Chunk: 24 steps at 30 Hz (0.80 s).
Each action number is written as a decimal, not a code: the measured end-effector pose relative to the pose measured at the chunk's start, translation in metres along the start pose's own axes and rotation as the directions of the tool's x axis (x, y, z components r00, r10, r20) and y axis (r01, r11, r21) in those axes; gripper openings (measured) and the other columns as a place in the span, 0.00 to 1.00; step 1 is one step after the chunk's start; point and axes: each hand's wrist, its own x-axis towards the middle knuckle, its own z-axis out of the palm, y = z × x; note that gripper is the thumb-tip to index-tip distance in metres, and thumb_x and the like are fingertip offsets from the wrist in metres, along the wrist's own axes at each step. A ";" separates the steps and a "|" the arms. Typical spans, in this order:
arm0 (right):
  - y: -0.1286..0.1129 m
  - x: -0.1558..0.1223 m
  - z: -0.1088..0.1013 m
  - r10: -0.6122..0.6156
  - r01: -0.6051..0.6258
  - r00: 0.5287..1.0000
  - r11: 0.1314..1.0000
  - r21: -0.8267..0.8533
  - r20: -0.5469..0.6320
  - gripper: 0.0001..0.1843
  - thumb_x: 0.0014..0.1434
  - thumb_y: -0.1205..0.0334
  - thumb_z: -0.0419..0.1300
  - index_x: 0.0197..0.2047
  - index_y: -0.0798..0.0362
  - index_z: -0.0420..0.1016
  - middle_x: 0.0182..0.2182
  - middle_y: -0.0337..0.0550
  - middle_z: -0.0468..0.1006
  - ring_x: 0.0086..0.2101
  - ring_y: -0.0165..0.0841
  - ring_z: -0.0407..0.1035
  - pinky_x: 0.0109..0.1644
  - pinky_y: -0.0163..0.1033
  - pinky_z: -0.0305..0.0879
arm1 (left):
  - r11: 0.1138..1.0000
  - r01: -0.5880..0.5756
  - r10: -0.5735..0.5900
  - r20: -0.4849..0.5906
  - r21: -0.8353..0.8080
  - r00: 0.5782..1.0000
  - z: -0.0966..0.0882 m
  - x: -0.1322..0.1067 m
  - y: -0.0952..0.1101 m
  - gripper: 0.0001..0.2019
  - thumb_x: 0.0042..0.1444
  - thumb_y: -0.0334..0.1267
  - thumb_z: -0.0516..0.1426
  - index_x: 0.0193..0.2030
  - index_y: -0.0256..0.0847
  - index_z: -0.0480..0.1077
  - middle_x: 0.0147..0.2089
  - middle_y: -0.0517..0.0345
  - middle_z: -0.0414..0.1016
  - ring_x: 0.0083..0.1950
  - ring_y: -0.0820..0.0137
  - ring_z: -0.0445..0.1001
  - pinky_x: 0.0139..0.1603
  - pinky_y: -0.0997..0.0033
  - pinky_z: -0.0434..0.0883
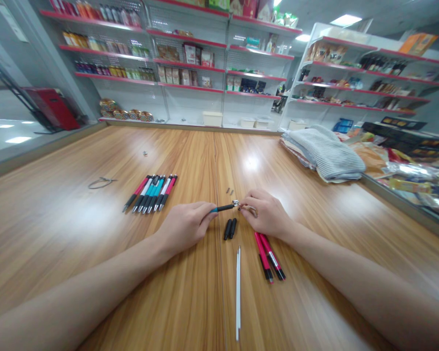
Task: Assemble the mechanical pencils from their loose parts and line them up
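Observation:
My left hand (185,225) is closed around a blue-and-black pen barrel (224,208), holding it level above the wooden table (95,234). My right hand (265,213) pinches a small metal part at the barrel's tip (236,203). Just below the hands lie two black grip sleeves (230,228). Two red pens (268,255) lie under my right wrist. Two thin white refills (237,286) lie nearer to me. A row of several red and blue pens (151,192) lies to the left.
Two tiny dark parts (229,191) sit beyond the hands. A wire loop (100,183) and a small metal piece (145,153) lie far left. Folded cloths (324,151) and packaged goods (406,170) fill the right side. Stocked shelves (190,63) stand behind.

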 end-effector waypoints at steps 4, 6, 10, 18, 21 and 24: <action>0.000 -0.001 -0.001 -0.004 0.003 1.000 1.000 0.018 0.025 0.06 0.60 0.65 0.59 0.39 0.52 0.76 0.37 0.45 0.73 0.39 0.34 0.67 0.42 0.38 0.63 | 1.000 -0.019 0.019 -0.017 0.002 1.000 0.000 0.001 0.000 0.10 0.67 0.41 0.49 0.43 0.42 0.70 0.39 0.60 0.76 0.39 0.68 0.75 0.36 0.70 0.65; 0.000 0.000 0.000 -0.005 0.004 0.999 0.999 0.032 0.038 0.05 0.60 0.64 0.59 0.38 0.51 0.76 0.37 0.44 0.73 0.40 0.34 0.67 0.43 0.39 0.64 | 1.000 -0.020 0.020 -0.020 0.001 1.000 -0.001 0.001 0.000 0.10 0.66 0.41 0.49 0.43 0.42 0.70 0.38 0.60 0.76 0.37 0.69 0.75 0.35 0.70 0.65; 0.001 0.002 0.001 -0.006 0.003 0.998 0.999 0.050 0.059 0.03 0.61 0.63 0.60 0.37 0.52 0.75 0.37 0.44 0.73 0.40 0.34 0.67 0.44 0.39 0.64 | 1.000 -0.020 0.020 -0.004 -0.010 1.000 -0.001 0.000 0.001 0.09 0.66 0.39 0.49 0.43 0.42 0.70 0.39 0.60 0.76 0.37 0.69 0.75 0.36 0.70 0.65; 0.000 0.001 0.000 -0.065 0.076 0.994 0.989 0.124 -0.091 0.03 0.63 0.65 0.58 0.38 0.53 0.73 0.34 0.43 0.77 0.38 0.34 0.68 0.44 0.40 0.65 | 1.000 -0.006 0.007 0.002 -0.019 1.000 0.001 -0.001 0.000 0.10 0.67 0.39 0.48 0.43 0.43 0.70 0.38 0.60 0.75 0.38 0.69 0.74 0.36 0.70 0.65; 0.000 0.001 0.000 -0.083 0.110 0.981 0.983 0.149 -0.176 0.04 0.63 0.63 0.59 0.39 0.53 0.74 0.33 0.42 0.77 0.36 0.33 0.68 0.42 0.40 0.64 | 1.000 -0.014 0.014 0.004 -0.010 1.000 0.000 -0.001 0.001 0.10 0.67 0.39 0.48 0.43 0.43 0.70 0.38 0.60 0.75 0.38 0.69 0.74 0.36 0.70 0.65; -0.002 0.002 -0.002 -0.112 0.146 0.973 0.976 0.162 -0.201 0.03 0.62 0.64 0.60 0.39 0.53 0.74 0.32 0.42 0.78 0.35 0.33 0.68 0.42 0.40 0.64 | 1.000 -0.024 0.024 -0.005 0.000 1.000 0.000 -0.001 0.001 0.10 0.67 0.39 0.49 0.42 0.42 0.70 0.37 0.59 0.76 0.37 0.69 0.74 0.35 0.70 0.64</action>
